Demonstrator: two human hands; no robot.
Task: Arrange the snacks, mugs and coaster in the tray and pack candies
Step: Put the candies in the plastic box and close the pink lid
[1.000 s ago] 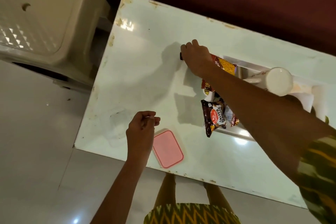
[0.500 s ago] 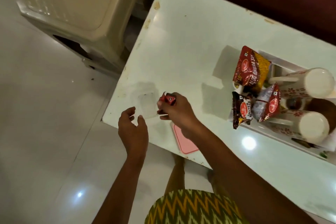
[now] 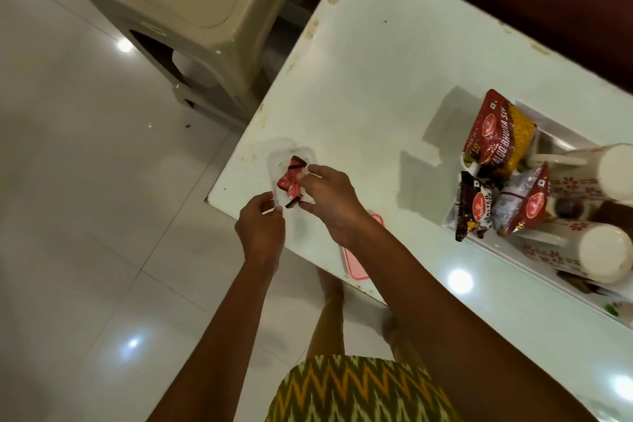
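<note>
The room is dim and warm-toned, lit from overhead: small round lamp reflections glare on the glossy floor [image 3: 85, 216] and one on the white counter [image 3: 359, 79] near the tray [image 3: 561, 130]. The snack packets [image 3: 493, 137] throw soft grey shadows to their left across the counter. The wall beyond the counter falls into dark maroon gloom. The wide lens bends straight edges, so the counter's edges splay outward. Detail is soft throughout, with slight smearing around the hands.
</note>
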